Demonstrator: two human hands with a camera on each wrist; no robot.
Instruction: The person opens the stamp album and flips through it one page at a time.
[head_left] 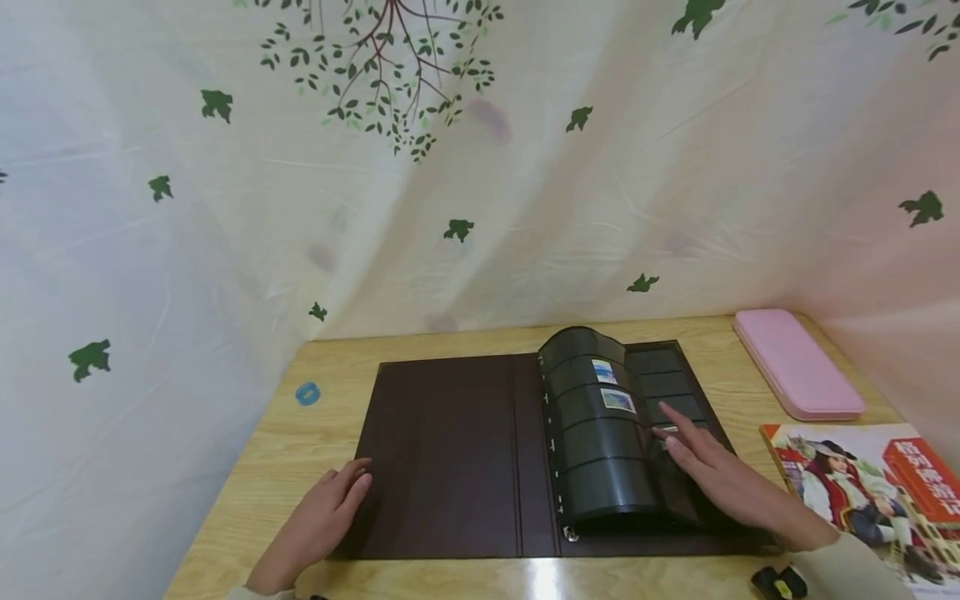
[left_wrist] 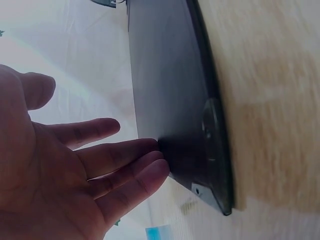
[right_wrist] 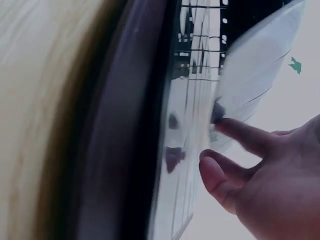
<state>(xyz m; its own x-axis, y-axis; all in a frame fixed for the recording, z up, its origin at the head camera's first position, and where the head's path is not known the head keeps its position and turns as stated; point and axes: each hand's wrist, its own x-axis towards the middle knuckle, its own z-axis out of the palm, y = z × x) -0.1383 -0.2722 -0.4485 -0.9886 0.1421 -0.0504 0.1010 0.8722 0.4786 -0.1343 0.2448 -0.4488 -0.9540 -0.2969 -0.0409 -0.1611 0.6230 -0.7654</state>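
Observation:
A dark brown stamp album [head_left: 450, 458] lies spread on the table, its inside left cover bare. Black pocket pages [head_left: 603, 446] bow upward from the ring spine, and two small stamps [head_left: 618, 401] show on the uppermost one. My right hand [head_left: 723, 475] is at the right side of the bowed page, fingers extended; in the right wrist view, its index fingertip touches the page's shiny underside [right_wrist: 260, 65]. At the cover's left edge is my left hand [head_left: 318, 517]; in the left wrist view its loosely extended fingertips touch the cover [left_wrist: 170, 90].
A pink case [head_left: 798, 362] lies at the back right, with an illustrated book [head_left: 862, 492] in front of it. A small blue ring-shaped item [head_left: 307, 393] sits left of the album. Patterned white cloth [head_left: 525, 192] hangs behind the wooden table [head_left: 262, 467].

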